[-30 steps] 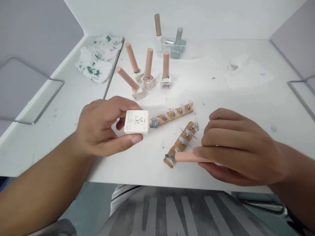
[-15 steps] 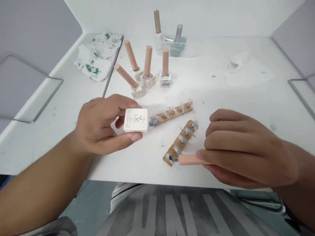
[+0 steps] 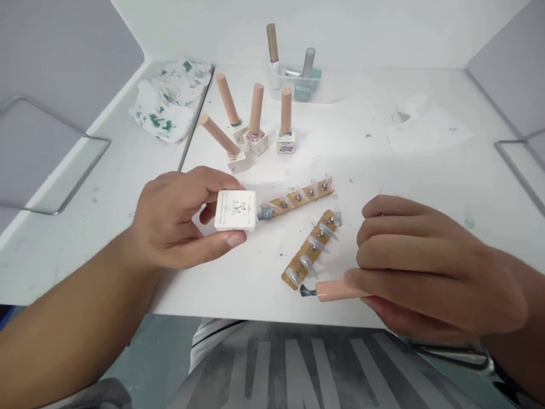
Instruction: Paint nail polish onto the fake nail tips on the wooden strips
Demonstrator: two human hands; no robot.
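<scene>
Frame centre: my left hand [image 3: 179, 218] clamps the open polish bottle [image 3: 235, 211]; my right hand [image 3: 421, 267] pinches the brush cap [image 3: 336, 290] beside the nearer nail-tip strip [image 3: 313, 250], its tips apparently coated; far strip [image 3: 298, 196] looks unpainted.

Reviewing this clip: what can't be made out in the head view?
- Print on the white bottle in the left hand: too small to read.
- Rear of the brush cap: covered by the right hand.
- Labels on the standing bottles: too small.
- Right wire frame: cut off by the edge.
</scene>
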